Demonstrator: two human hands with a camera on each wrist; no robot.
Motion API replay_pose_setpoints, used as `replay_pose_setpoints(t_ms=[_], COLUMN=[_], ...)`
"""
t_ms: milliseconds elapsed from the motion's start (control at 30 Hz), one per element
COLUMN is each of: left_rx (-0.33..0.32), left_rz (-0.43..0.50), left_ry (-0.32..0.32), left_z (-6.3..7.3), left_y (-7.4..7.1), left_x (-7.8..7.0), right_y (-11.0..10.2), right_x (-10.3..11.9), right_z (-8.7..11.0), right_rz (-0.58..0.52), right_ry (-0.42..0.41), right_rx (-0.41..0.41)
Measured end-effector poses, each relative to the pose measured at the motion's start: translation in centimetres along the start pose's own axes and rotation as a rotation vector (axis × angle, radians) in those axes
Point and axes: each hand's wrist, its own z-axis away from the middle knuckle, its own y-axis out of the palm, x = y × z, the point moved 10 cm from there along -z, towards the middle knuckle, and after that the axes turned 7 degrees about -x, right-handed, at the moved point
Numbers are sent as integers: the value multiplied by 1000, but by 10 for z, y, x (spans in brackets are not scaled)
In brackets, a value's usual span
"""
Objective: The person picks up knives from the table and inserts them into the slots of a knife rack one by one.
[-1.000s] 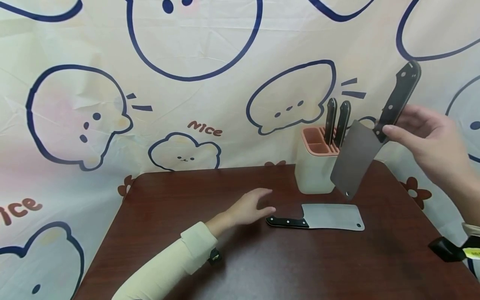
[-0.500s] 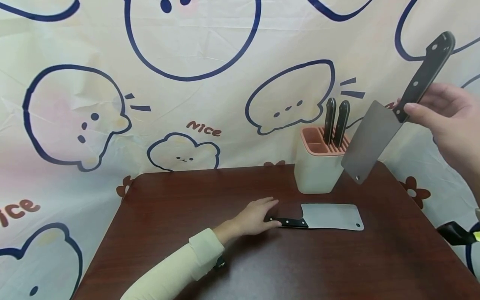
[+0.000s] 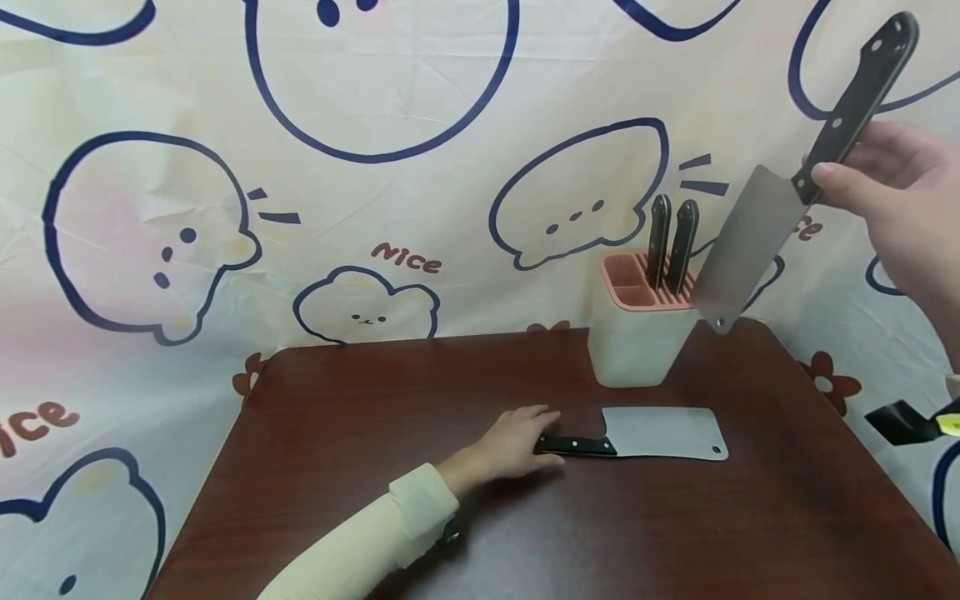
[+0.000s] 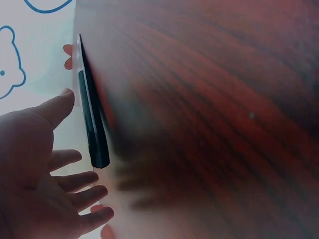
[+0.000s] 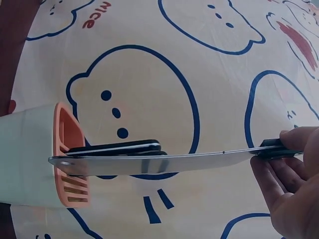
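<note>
My right hand pinches a cleaver by the black handle near the blade, thumb on one side and fingers on the other. Its blade slants down to the left, the tip beside the knife block's slotted top. In the right wrist view the cleaver appears nearly edge-on. A second cleaver lies flat on the table, handle to the left. At that handle's end is my left hand, thumb and fingers spread on either side. The left wrist view shows the fingers apart from the handle.
A pale green knife block with a pink top stands at the table's back right. Two black-handled knives stand in its slots. Behind the dark wooden table hangs a cloth printed with cartoon figures.
My right hand has lifted the cleaver up and to the right, beside the knife block. My left hand has moved right and slightly down, to the handle of the cleaver on the table.
</note>
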Motion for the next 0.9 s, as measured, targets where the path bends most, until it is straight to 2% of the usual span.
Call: replay_pose_setpoints(t_ms=[333,467,600,900], left_rx=[0,-3,-4,-38], left_rz=[-61,-80,-83,-76], left_ry=[-27,-36,-44,-44], left_z=[0,0,-1,-2], left_y=[6,5,6,5], left_x=[-2,-3,-2,-1], right_y=[9,16,24,37], right_x=[2,-1,-9,-21], right_z=[-13,-18,-22,-30], right_rz=[138,102,58,41], right_ry=[4,-12,8,59], right_rx=[-34,-31,-12,0])
